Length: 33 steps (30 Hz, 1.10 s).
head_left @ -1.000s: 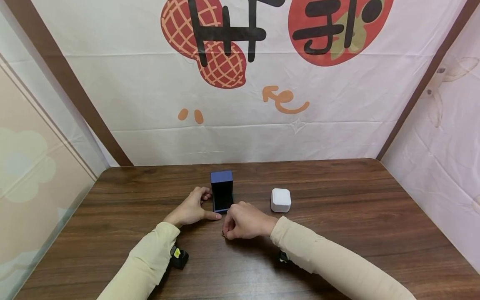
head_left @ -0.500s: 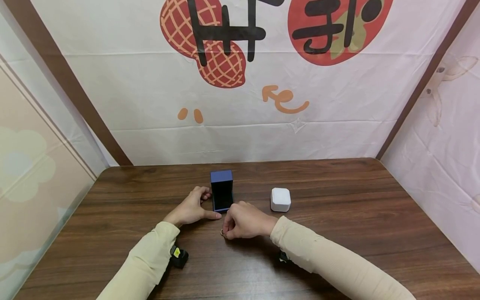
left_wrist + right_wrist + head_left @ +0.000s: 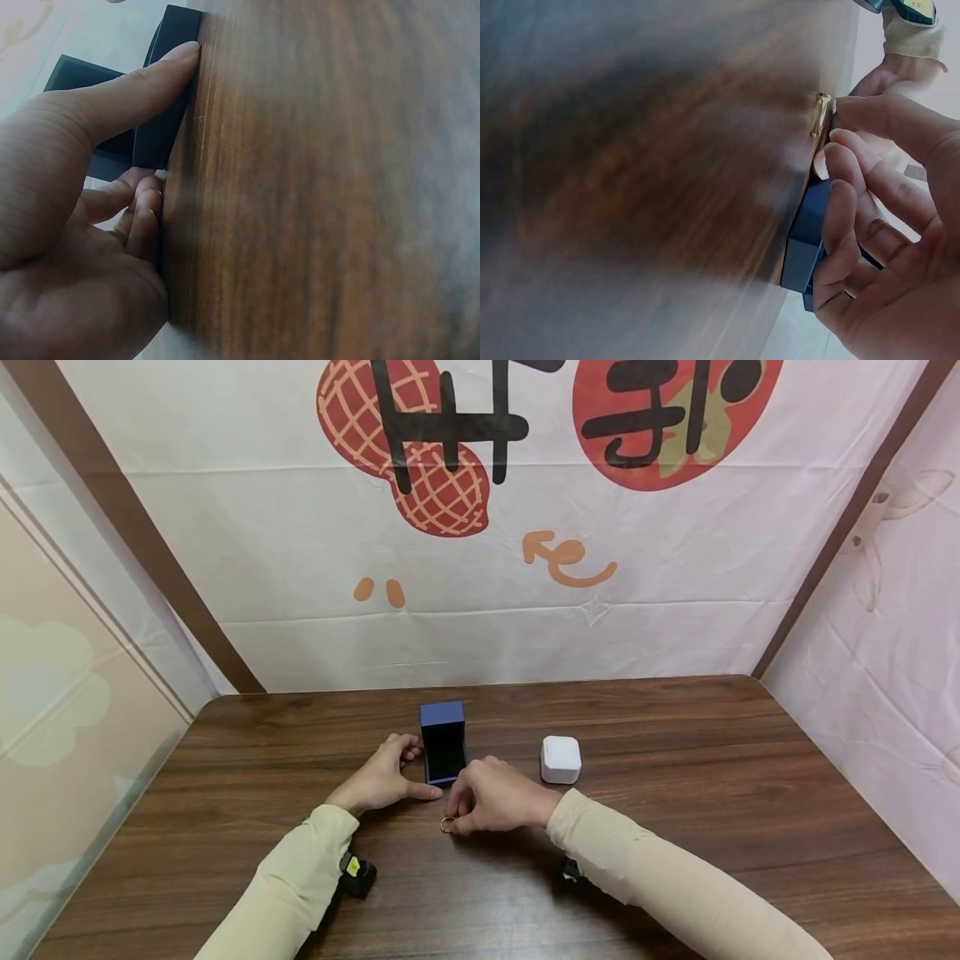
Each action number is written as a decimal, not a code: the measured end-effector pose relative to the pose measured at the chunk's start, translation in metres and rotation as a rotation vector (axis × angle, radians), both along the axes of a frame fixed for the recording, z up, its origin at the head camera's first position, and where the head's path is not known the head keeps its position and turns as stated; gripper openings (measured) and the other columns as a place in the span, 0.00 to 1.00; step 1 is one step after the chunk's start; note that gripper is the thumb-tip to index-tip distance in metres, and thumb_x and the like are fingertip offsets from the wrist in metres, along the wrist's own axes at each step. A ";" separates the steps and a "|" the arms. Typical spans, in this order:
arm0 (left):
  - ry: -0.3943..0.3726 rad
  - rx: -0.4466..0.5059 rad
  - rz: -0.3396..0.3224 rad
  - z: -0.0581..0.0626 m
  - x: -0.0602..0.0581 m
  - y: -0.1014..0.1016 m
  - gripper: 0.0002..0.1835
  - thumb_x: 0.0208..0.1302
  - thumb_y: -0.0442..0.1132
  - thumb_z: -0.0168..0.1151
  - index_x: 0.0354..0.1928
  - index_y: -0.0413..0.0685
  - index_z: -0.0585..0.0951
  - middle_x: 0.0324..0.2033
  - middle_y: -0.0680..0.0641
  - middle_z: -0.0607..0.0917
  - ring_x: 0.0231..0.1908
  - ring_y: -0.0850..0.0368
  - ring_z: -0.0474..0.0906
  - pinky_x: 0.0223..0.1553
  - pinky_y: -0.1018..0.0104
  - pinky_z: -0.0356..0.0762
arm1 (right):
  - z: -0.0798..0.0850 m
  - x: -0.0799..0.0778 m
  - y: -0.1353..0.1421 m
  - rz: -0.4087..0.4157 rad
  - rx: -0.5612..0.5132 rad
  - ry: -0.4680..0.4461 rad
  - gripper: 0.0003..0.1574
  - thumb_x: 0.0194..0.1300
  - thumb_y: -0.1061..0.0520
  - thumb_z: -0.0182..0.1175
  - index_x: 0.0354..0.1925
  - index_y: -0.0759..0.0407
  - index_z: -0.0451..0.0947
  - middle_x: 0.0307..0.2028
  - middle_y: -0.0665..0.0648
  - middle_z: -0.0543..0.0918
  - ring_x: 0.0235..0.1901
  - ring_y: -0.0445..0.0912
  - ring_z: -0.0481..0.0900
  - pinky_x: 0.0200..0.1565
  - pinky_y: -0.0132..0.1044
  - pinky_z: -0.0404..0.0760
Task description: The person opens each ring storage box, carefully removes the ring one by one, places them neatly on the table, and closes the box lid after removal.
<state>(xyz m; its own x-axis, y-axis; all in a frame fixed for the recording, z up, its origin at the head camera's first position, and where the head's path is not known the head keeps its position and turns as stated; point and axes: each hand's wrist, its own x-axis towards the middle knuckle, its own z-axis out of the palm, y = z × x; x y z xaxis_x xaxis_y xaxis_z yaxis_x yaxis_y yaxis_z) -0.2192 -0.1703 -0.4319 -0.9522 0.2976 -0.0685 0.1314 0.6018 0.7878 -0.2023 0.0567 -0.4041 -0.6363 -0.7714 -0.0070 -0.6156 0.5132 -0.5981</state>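
Note:
A blue ring box [image 3: 443, 714] stands on the table with its lid raised and its dark inside facing me. My left hand [image 3: 381, 775] holds it at the left. In the left wrist view the thumb [image 3: 142, 90] lies across its front and the curled fingers touch its side. Just in front of the box, my right hand [image 3: 495, 797] is low over the table. Its thumb and fingertips pinch a small gold-coloured ring [image 3: 447, 825]. The ring [image 3: 821, 115] shows at the thumb tip in the right wrist view; the exact contact is partly hidden.
A white rounded box [image 3: 561, 760] stands to the right of the blue one, behind the right wrist. The dark wooden table [image 3: 675, 735] ends at a printed fabric wall [image 3: 480, 643]. A black wrist camera [image 3: 357, 877] hangs under the left sleeve.
My right hand has shifted very slightly up and to the right. More of the ring shows beyond its fingertips. The left hand and both boxes have stayed in place.

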 end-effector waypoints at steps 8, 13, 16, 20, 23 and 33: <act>0.006 0.000 -0.001 -0.001 0.001 -0.001 0.46 0.50 0.43 0.83 0.65 0.28 0.68 0.56 0.35 0.70 0.56 0.42 0.68 0.61 0.45 0.67 | 0.004 -0.003 0.006 -0.023 -0.058 0.031 0.08 0.56 0.56 0.76 0.36 0.54 0.89 0.25 0.40 0.82 0.25 0.32 0.77 0.31 0.27 0.76; 0.010 -0.004 -0.002 -0.001 0.001 -0.001 0.46 0.50 0.43 0.83 0.65 0.28 0.68 0.56 0.35 0.70 0.56 0.42 0.68 0.61 0.45 0.67 | 0.007 -0.009 0.010 -0.045 -0.092 0.037 0.10 0.57 0.57 0.76 0.37 0.56 0.89 0.27 0.45 0.83 0.26 0.35 0.78 0.32 0.29 0.77; 0.014 -0.006 0.000 -0.001 0.001 -0.001 0.46 0.50 0.44 0.83 0.65 0.28 0.69 0.56 0.36 0.71 0.56 0.43 0.68 0.61 0.45 0.67 | 0.008 -0.015 0.013 -0.076 -0.121 0.020 0.11 0.58 0.55 0.76 0.39 0.56 0.89 0.28 0.44 0.83 0.27 0.35 0.79 0.33 0.30 0.78; 0.016 -0.006 -0.002 -0.002 0.000 0.000 0.45 0.50 0.44 0.83 0.64 0.29 0.69 0.56 0.36 0.71 0.55 0.43 0.68 0.61 0.45 0.67 | 0.011 -0.024 0.018 -0.140 -0.165 -0.021 0.13 0.59 0.52 0.76 0.41 0.56 0.88 0.29 0.43 0.84 0.30 0.36 0.80 0.35 0.31 0.80; 0.013 -0.005 -0.002 -0.002 0.000 0.000 0.44 0.50 0.44 0.83 0.63 0.30 0.70 0.55 0.36 0.71 0.55 0.44 0.67 0.60 0.46 0.67 | 0.014 -0.030 0.022 -0.199 -0.205 -0.054 0.16 0.59 0.50 0.76 0.41 0.58 0.88 0.30 0.44 0.85 0.32 0.40 0.83 0.37 0.32 0.80; -0.006 0.007 0.002 -0.001 0.000 0.000 0.45 0.50 0.44 0.83 0.64 0.30 0.69 0.56 0.36 0.70 0.55 0.43 0.67 0.61 0.45 0.66 | 0.018 -0.049 0.028 -0.443 -0.248 -0.171 0.28 0.58 0.35 0.74 0.45 0.54 0.88 0.37 0.47 0.88 0.40 0.42 0.84 0.44 0.39 0.81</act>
<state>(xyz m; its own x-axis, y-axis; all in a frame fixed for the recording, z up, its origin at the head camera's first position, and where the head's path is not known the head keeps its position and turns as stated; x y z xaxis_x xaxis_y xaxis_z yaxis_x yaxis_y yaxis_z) -0.2191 -0.1705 -0.4326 -0.9524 0.2964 -0.0720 0.1258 0.5969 0.7924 -0.2510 0.0847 -0.3862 -0.9069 -0.4211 0.0094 -0.2555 0.5322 -0.8072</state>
